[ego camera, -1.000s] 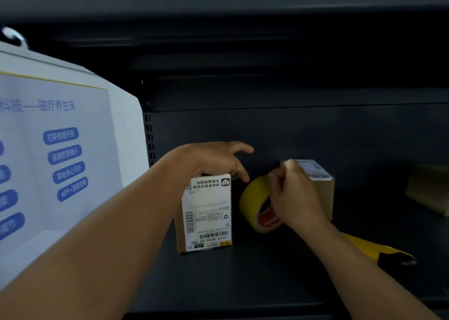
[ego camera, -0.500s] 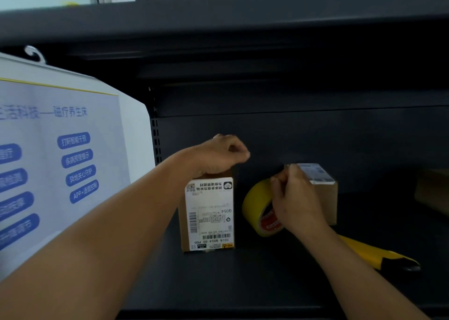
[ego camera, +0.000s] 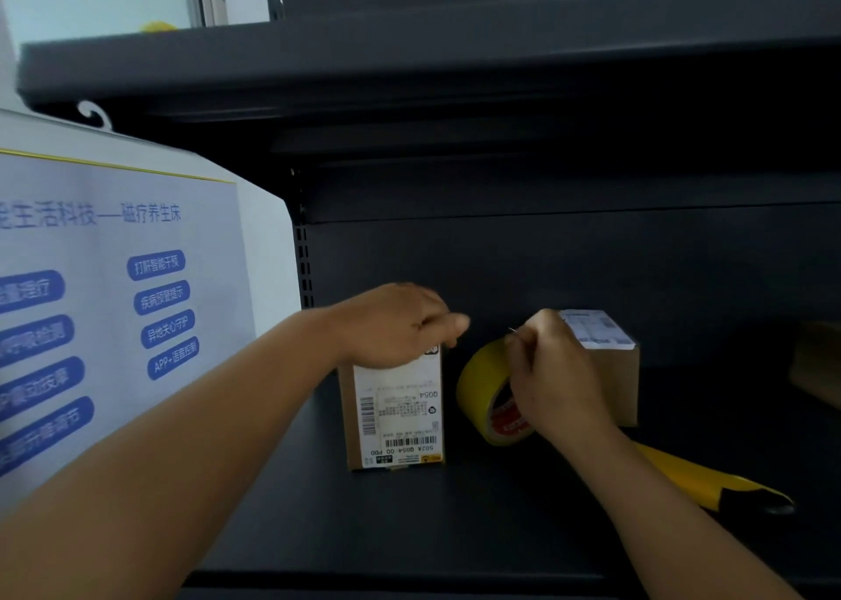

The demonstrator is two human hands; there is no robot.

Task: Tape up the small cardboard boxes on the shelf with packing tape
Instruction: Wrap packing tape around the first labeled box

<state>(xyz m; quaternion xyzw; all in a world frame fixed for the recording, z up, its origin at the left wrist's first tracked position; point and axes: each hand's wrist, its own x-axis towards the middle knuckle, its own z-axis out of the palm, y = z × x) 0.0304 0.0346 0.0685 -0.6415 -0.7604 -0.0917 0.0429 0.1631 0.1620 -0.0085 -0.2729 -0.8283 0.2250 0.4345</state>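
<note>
— Curling tighter over the top of the labelled box (ego camera: 395, 410) than half a second back: left hand (ego camera: 395, 324), fingers bunched, thumb poking out toward the tape roll (ego camera: 489, 394). Gripping the box or only resting on it, impossible to tell.

— Standing on edge just right of that box, roll steadied by the right hand (ego camera: 553, 378), fingertips pinching together at its upper rim, apparently picking at the tape end.

— Probably best: peeling slowly, keeping the strip flat, pinning the box down firmly.

— Waiting just behind the roll, second small box (ego camera: 612, 372). Lying right of the roll on the shelf (ego camera: 455, 522), a yellow cutter (ego camera: 710, 481).
</note>
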